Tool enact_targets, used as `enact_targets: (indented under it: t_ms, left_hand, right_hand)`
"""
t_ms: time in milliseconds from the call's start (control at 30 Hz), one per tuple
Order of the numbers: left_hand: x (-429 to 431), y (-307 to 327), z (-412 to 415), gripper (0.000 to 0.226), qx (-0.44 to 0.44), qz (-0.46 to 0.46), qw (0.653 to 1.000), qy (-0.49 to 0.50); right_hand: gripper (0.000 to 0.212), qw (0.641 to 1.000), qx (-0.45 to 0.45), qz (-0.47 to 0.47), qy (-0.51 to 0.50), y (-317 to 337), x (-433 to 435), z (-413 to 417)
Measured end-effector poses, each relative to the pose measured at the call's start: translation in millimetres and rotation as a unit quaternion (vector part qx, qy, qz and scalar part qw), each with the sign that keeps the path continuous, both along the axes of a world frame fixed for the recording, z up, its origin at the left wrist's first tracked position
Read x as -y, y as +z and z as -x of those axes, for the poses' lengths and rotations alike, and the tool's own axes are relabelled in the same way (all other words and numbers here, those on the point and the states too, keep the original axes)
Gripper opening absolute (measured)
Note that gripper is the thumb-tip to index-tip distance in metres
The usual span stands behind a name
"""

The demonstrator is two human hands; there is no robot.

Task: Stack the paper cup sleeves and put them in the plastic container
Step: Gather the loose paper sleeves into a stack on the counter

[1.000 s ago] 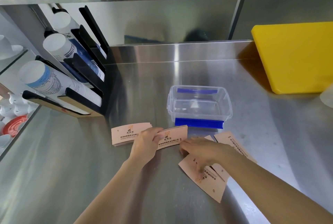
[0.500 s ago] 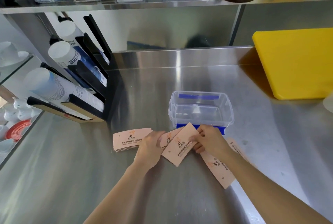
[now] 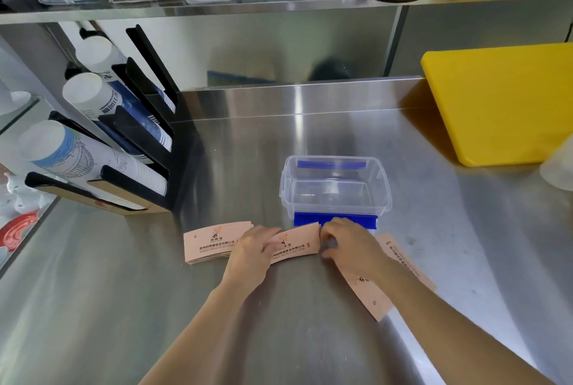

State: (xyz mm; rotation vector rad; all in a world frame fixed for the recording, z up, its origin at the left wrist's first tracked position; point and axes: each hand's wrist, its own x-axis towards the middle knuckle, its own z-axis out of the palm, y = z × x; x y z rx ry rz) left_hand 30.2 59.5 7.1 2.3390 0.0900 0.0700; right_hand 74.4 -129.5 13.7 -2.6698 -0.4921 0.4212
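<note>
Holding one pink sleeve [image 3: 296, 243] flat on the steel counter [image 3: 124, 291] with both hands.

Left hand [image 3: 252, 253] spread and pressing down on the left end of it; right hand [image 3: 348, 245] curled, pinching the right end. Just beside, to the left, a neat stack [image 3: 210, 243] of sleeves, partly under the left hand. Under the right arm, loose sleeves [image 3: 400, 263] lying crooked. Right behind the hands, a clear box [image 3: 335, 186] with blue clips, open, nothing inside. Far right, a yellow board [image 3: 502, 99]; far left, a black cup rack [image 3: 136, 143].
</note>
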Motion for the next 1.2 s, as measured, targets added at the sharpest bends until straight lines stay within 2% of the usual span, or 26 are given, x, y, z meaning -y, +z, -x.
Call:
enact_targets:
  t_ms: [133,233,333,400,467,567,633,700,767,933,1067,1133,1200]
  left_hand:
    - [1.2,0.5,-0.5,0.025,-0.007,-0.004,1.000,0.002]
    - [3.1,-0.9,-0.5,0.024,-0.005,-0.008,1.000,0.009]
    - [6.1,-1.5,-1.0,0.021,-0.005,-0.008,1.000,0.010]
    - [8.3,-1.2,-1.3,0.020,-0.003,-0.017,1.000,0.007]
    - [10.4,-0.5,-0.9,0.018,0.001,-0.017,1.000,0.005]
    - [11.7,-0.2,1.5,0.016,0.008,-0.026,1.000,-0.006]
    - [10.9,-1.1,2.0,0.017,0.010,-0.032,0.999,-0.007]
    - [9.7,-2.1,1.4,0.019,0.010,-0.029,1.000,-0.001]
    - [8.6,-3.6,0.9,0.019,0.009,-0.035,0.999,-0.007]
    - [7.8,-3.9,2.1,0.029,0.019,-0.019,1.000,-0.004]
    - [11.0,1.8,6.6,0.028,0.018,-0.001,0.999,-0.029]
    - [11.9,2.4,5.9,0.032,0.006,-0.009,0.999,-0.037]
    - [13.0,2.2,4.4,0.031,0.004,-0.007,0.999,-0.039]
  right_hand:
    - [0.087,0.972,-0.132,0.155,0.119,13.7,32.3,-14.8]
    - [0.104,0.958,-0.105,0.215,0.159,12.4,42.1,-17.4]
    - [0.099,0.953,-0.067,0.234,0.181,7.6,37.4,-16.0]
    - [0.088,0.952,-0.087,0.232,0.181,8.8,34.4,-14.5]
    - [0.067,0.954,-0.129,0.214,0.163,8.1,33.2,-14.5]
    - [0.014,0.970,-0.154,0.132,0.135,5.6,33.0,-15.1]
    - [0.025,0.983,-0.163,0.041,0.079,8.8,33.5,-15.3]
    - [0.021,0.983,-0.171,-0.068,-0.002,13.3,32.2,-13.7]
    - [0.018,0.976,-0.161,-0.136,-0.061,15.6,28.2,-10.5]
    - [0.015,0.969,-0.135,-0.164,-0.122,2.8,15.3,-3.6]
    - [0.017,0.963,-0.124,-0.182,-0.156,-7.0,11.7,3.5]
    - [0.019,0.968,-0.115,-0.163,-0.152,-7.5,12.1,6.6]
    - [0.020,0.984,-0.089,-0.103,-0.115,-6.2,15.3,6.9]
